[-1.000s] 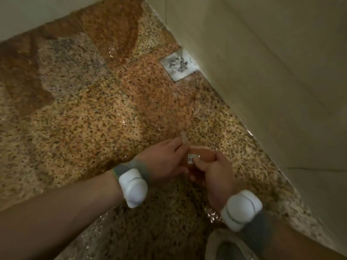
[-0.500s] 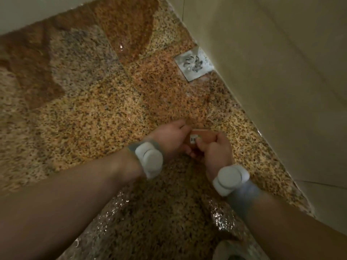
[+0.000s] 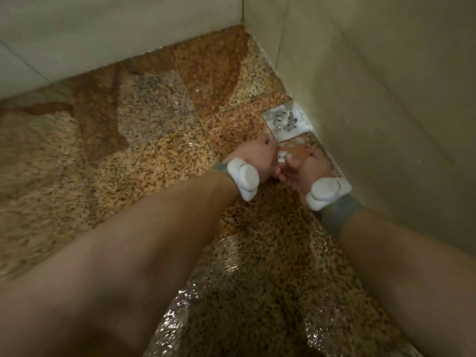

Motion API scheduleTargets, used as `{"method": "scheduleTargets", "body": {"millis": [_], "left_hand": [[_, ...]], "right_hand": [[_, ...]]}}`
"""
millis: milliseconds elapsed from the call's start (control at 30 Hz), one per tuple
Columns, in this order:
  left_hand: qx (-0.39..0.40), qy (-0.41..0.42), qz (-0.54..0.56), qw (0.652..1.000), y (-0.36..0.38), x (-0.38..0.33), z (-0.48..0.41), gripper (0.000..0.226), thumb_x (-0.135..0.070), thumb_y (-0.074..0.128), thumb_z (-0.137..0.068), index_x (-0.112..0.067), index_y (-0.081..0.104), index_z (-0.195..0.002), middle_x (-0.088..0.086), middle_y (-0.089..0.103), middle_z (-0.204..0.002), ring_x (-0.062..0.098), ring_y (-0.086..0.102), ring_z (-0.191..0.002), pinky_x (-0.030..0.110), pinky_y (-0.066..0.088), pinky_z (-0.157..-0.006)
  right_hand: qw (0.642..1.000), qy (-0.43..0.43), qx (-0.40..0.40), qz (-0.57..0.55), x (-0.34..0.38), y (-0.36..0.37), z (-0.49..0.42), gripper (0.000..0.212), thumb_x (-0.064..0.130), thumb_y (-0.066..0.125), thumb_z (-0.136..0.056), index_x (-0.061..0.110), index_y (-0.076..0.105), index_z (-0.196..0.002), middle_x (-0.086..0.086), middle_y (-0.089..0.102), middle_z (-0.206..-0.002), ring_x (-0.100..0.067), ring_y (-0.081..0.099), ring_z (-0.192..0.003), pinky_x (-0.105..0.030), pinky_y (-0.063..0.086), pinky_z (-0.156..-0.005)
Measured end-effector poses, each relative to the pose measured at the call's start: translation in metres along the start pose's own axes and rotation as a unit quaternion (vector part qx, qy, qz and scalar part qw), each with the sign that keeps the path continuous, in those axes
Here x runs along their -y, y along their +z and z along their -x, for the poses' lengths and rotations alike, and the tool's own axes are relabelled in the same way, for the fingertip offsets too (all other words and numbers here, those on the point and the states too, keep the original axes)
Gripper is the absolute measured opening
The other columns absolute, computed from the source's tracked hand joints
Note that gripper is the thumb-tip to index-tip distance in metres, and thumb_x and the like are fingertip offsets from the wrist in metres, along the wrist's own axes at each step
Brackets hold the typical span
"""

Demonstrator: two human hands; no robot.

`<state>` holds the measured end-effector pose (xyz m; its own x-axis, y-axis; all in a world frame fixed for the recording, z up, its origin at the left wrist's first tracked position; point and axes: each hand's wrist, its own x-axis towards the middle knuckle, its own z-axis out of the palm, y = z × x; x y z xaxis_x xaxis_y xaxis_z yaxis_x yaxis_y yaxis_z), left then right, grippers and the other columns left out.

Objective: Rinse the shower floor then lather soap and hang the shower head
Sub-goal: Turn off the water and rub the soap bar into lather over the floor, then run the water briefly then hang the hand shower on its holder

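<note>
"Soap [image 3: 293,152]: where have you got it?"

"Between both hands, held up off the floor. On my screen I see a reddish-brown bar with a small white label [image 3: 282,157] on its near face. The left hand [image 3: 257,155] has its fingers curled round the bar's left end, with the back of the hand toward the camera. The right hand [image 3: 313,168] grips the right end, its thumb lying on the bar just beside the label. The fingertips of the two hands come together under the bar. I can't tell whether the bar is wrapped or bare, because the picture is too soft there."

"Anything on the wrists?"

"A white disc [image 3: 244,179] on a grey strap sits on the left wrist, and a second disc [image 3: 325,193] on the right. Both forearms are bare and reach in from the bottom edge."

"And round about?"

"A square metal drain [image 3: 286,121] lies just beyond the soap, set in the floor [image 3: 154,150] hard against the wall [image 3: 386,124] on the right. The floor is speckled orange-brown stone and it is wet: I see water glinting between the two forearms, low in the view. A back wall [image 3: 103,34] of pale tile runs across the top, and the two walls meet in a corner beyond the drain. The right hand is near the side wall, but I can't say whether it touches."
</note>
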<state>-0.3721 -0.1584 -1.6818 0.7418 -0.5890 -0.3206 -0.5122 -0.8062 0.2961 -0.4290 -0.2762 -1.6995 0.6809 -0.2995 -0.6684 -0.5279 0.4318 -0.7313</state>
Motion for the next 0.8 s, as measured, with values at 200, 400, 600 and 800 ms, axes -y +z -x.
{"method": "scheduleTargets", "body": {"millis": [200,400,600,800], "left_hand": [[-0.044,0.032,0.031,0.998,-0.096,-0.029,0.072,0.056,-0.036,0.062,-0.085,-0.011,0.043,-0.131,0.010,0.041,-0.127,0.032,0.052,-0.105,0.041,0.047,-0.088],[-0.036,0.026,0.013,0.999,-0.298,-0.071,0.157,0.062,-0.041,0.068,-0.079,-0.014,0.045,-0.130,0.008,0.045,-0.124,0.027,0.052,-0.108,0.035,0.044,-0.090],[-0.032,0.016,-0.005,0.999,-0.550,-0.121,0.240,0.061,-0.048,0.066,-0.079,-0.022,0.048,-0.130,0.005,0.049,-0.120,0.024,0.051,-0.109,0.031,0.039,-0.093],[-0.126,0.037,-0.084,0.988,-0.803,-0.190,0.301,0.055,-0.053,0.058,-0.083,-0.025,0.047,-0.129,0.002,0.057,-0.118,0.022,0.055,-0.106,0.032,0.044,-0.089]], "right_hand": [[0.999,-0.043,0.011,-0.003,0.063,0.016,0.095,0.021,0.001,0.054,-0.091,0.017,0.052,-0.105,-0.020,0.063,-0.087,-0.020,0.060,-0.044,-0.024,0.047,-0.041],[0.994,-0.050,0.085,0.042,0.211,0.059,0.249,0.033,-0.010,0.054,-0.085,0.021,0.051,-0.098,-0.015,0.064,-0.074,-0.027,0.056,-0.050,-0.026,0.043,-0.039],[0.971,-0.110,0.148,0.151,0.412,0.101,0.406,0.041,-0.016,0.064,-0.076,0.021,0.060,-0.092,-0.003,0.068,-0.056,-0.017,0.055,-0.038,-0.022,0.042,-0.036],[0.911,-0.263,0.171,0.269,0.637,0.141,0.542,0.050,0.001,0.076,-0.071,0.028,0.057,-0.108,-0.007,0.068,-0.091,-0.013,0.061,-0.052,-0.023,0.045,-0.044]]}}
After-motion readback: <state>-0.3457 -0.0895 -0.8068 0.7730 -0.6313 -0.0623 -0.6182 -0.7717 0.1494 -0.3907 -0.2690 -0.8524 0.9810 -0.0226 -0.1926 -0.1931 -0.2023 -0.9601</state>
